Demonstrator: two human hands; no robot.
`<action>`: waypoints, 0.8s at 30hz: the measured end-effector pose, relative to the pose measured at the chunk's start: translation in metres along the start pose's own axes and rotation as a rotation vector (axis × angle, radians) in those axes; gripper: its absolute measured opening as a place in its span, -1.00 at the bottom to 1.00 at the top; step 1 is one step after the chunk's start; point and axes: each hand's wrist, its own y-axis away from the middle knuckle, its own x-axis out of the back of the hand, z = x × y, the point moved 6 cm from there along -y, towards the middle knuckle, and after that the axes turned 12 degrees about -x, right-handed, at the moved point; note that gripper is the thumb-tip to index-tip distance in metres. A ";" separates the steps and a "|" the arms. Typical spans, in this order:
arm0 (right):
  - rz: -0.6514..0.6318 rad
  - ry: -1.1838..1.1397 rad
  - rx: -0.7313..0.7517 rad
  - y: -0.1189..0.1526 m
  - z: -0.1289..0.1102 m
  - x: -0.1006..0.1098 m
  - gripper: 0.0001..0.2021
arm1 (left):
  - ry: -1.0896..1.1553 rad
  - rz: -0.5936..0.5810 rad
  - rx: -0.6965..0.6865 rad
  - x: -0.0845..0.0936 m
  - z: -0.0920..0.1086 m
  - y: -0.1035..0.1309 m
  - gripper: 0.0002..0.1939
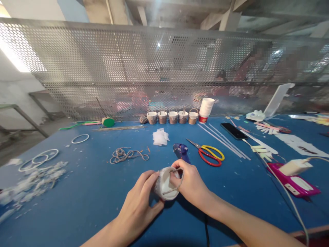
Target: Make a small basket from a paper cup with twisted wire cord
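A small cup wrapped in grey twine (161, 183) is tilted so its white inside faces me, near the front middle of the table. My left hand (142, 193) grips its outer side, fingers above and thumb below. At its right rim, my right hand (189, 180) pinches the cup wall, thumb inside, beside a thin twine handle that loops across the opening. Just beyond the right hand lies a blue glue gun (182, 151), partly hidden by that hand. Scissors (209, 153) with one red and one yellow handle lie to its right.
Several small twine-wrapped buckets (173, 118) stand at the back beside a stack of paper cups (206, 109). Loose twine (125, 155), white scraps (160, 137), glue sticks (222, 141), a phone (233, 131) and a pink power strip (295, 181) with cables lie around. A perforated metal screen (115, 68) rises behind.
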 end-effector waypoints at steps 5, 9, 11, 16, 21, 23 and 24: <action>-0.010 0.007 -0.004 0.001 0.000 -0.001 -0.92 | -0.005 0.002 -0.009 0.000 0.001 0.000 -0.40; -0.033 0.008 -0.038 -0.001 0.001 -0.002 -0.93 | -0.006 -0.008 0.005 0.000 0.000 -0.001 -0.40; -0.052 0.005 -0.054 -0.002 0.001 -0.001 -0.92 | -0.006 -0.011 0.014 0.000 -0.001 -0.001 -0.41; -0.071 0.024 -0.061 -0.002 -0.002 0.000 -0.88 | -0.001 -0.019 0.024 0.000 -0.002 -0.001 -0.41; -0.067 -0.003 -0.029 -0.002 -0.002 0.000 -0.94 | -0.009 -0.033 -0.019 -0.001 0.002 -0.002 -0.39; -0.065 0.008 -0.017 -0.002 -0.002 0.000 -0.93 | -0.014 -0.040 -0.018 -0.001 0.003 -0.001 -0.40; -0.063 0.018 -0.013 -0.001 -0.002 0.000 -0.93 | -0.016 -0.042 -0.016 -0.002 0.003 -0.001 -0.40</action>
